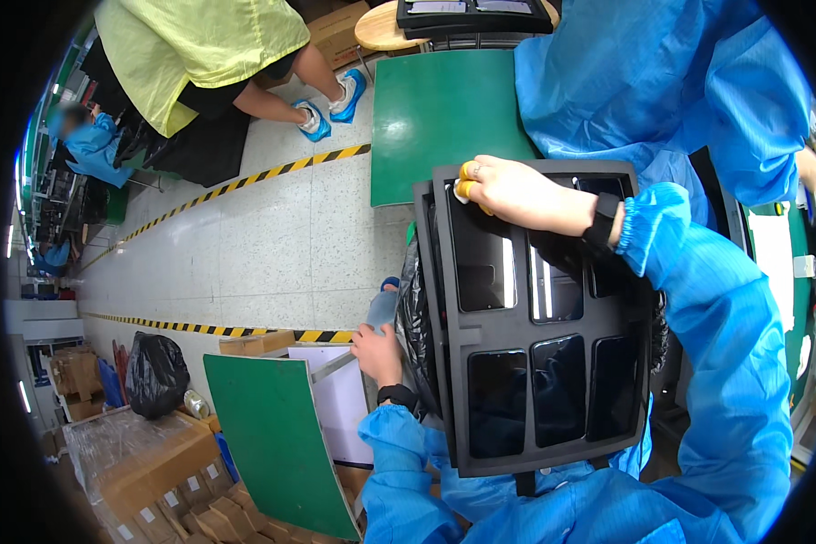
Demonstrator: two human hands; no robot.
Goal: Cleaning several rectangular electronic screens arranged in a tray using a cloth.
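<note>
A black foam tray lies in front of me, apparently stacked on another, with several dark glossy phones in its pockets. Over its far left corner is my right hand, yellow finger cots on its curled fingers. The fingertips press together beside the top of the far left phone; a small white bit shows there, too small to name. Left of the tray, my left hand has its fingers curled by the end of a grey bar; what they hold is hidden.
A green board and cardboard boxes stand at lower left. Black plastic bagging hangs beside the tray. A green tabletop lies beyond it. A co-worker in blue is close at far right; another person in yellow stands at far left.
</note>
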